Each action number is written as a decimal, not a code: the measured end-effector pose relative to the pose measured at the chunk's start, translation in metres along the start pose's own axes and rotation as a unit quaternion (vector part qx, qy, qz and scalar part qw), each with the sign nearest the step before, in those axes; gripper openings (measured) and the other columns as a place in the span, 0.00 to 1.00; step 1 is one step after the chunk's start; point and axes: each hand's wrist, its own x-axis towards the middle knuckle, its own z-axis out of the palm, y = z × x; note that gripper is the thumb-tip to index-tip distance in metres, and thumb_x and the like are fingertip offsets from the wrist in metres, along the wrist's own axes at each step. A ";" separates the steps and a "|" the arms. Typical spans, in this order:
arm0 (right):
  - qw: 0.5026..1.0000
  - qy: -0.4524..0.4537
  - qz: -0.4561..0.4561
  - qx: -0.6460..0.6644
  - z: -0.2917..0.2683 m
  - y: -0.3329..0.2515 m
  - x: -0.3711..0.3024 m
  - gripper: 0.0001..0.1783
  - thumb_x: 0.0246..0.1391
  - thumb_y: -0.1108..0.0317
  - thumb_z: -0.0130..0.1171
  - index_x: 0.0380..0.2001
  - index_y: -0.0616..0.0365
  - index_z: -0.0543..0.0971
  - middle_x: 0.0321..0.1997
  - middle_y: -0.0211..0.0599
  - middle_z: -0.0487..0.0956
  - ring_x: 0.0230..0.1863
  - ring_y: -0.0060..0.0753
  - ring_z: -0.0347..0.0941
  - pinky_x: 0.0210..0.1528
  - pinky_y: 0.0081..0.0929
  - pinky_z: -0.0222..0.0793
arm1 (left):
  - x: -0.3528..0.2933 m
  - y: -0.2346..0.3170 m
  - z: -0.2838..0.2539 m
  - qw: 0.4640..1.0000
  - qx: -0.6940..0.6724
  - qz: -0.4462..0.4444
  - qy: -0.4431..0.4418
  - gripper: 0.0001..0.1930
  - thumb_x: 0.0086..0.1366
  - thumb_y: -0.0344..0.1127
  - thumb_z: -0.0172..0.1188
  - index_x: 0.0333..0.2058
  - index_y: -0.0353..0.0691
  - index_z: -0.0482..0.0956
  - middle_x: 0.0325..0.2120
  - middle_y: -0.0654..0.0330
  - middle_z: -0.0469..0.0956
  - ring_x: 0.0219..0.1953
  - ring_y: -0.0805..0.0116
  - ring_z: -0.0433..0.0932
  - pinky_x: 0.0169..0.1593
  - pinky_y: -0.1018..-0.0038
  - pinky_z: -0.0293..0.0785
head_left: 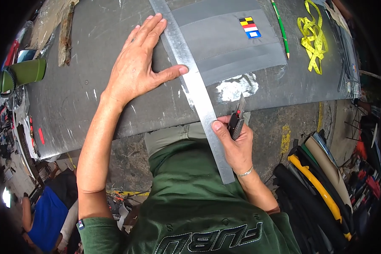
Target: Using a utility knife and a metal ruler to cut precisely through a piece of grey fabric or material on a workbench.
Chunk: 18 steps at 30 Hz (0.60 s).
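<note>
a steel ruler [196, 87] slants between spread left hand [133, 65] and right hand [238, 147] gripping a cutter [237, 123], touching both.

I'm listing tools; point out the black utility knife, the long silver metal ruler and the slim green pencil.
Black utility knife [236, 123]: head view, on its handle.
Long silver metal ruler [200, 92]: head view, on its bare middle.
Slim green pencil [282, 29]: head view, on its shaft's middle.

A long silver ruler [201, 93] slants along flat grey fabric's [218, 40] left side, a blade-out black cutter [236, 124] nearby.
</note>
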 end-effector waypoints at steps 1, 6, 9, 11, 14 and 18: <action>1.000 0.001 0.000 -0.003 0.000 -0.001 0.000 0.12 0.61 0.64 0.71 0.38 0.63 0.85 0.29 0.20 0.79 0.31 0.12 0.69 0.35 0.17 0.64 | -0.001 -0.002 0.002 1.000 0.003 0.003 0.002 0.56 0.50 0.66 0.75 0.71 0.39 0.64 0.73 0.51 0.60 0.75 0.52 0.58 0.79 0.51 0.48; 1.000 -0.002 0.003 -0.004 -0.001 -0.002 0.000 0.13 0.61 0.63 0.71 0.38 0.64 0.85 0.29 0.20 0.79 0.31 0.12 0.69 0.35 0.17 0.64 | -0.001 0.001 0.000 1.000 0.000 0.005 0.006 0.57 0.49 0.67 0.75 0.70 0.38 0.65 0.72 0.50 0.62 0.75 0.51 0.59 0.79 0.51 0.48; 1.000 -0.001 0.000 -0.012 -0.001 -0.002 0.000 0.13 0.61 0.63 0.71 0.38 0.64 0.85 0.29 0.20 0.79 0.31 0.12 0.69 0.35 0.17 0.64 | -0.001 -0.001 0.002 1.000 0.003 0.007 0.010 0.56 0.50 0.66 0.75 0.70 0.37 0.65 0.72 0.49 0.62 0.75 0.50 0.59 0.79 0.51 0.48; 1.000 -0.001 0.009 -0.010 -0.001 -0.001 0.000 0.13 0.61 0.63 0.71 0.38 0.63 0.85 0.29 0.20 0.79 0.31 0.12 0.69 0.35 0.17 0.64 | 0.001 0.002 -0.002 1.000 0.000 0.005 0.005 0.55 0.51 0.65 0.75 0.70 0.38 0.65 0.72 0.49 0.62 0.74 0.51 0.59 0.79 0.51 0.48; 1.000 -0.004 0.008 -0.030 -0.002 -0.003 0.001 0.13 0.61 0.63 0.72 0.38 0.63 0.85 0.29 0.19 0.79 0.31 0.12 0.69 0.36 0.17 0.64 | -0.002 -0.002 0.003 1.000 0.004 0.008 0.015 0.54 0.52 0.64 0.74 0.70 0.37 0.65 0.72 0.49 0.62 0.74 0.50 0.59 0.78 0.51 0.48; 1.000 0.000 -0.002 -0.019 0.000 -0.001 0.002 0.13 0.61 0.63 0.72 0.37 0.63 0.84 0.29 0.19 0.79 0.31 0.12 0.68 0.36 0.17 0.64 | 0.000 0.001 -0.002 1.000 0.000 0.000 0.008 0.54 0.52 0.65 0.73 0.70 0.37 0.64 0.72 0.49 0.62 0.74 0.50 0.60 0.79 0.51 0.48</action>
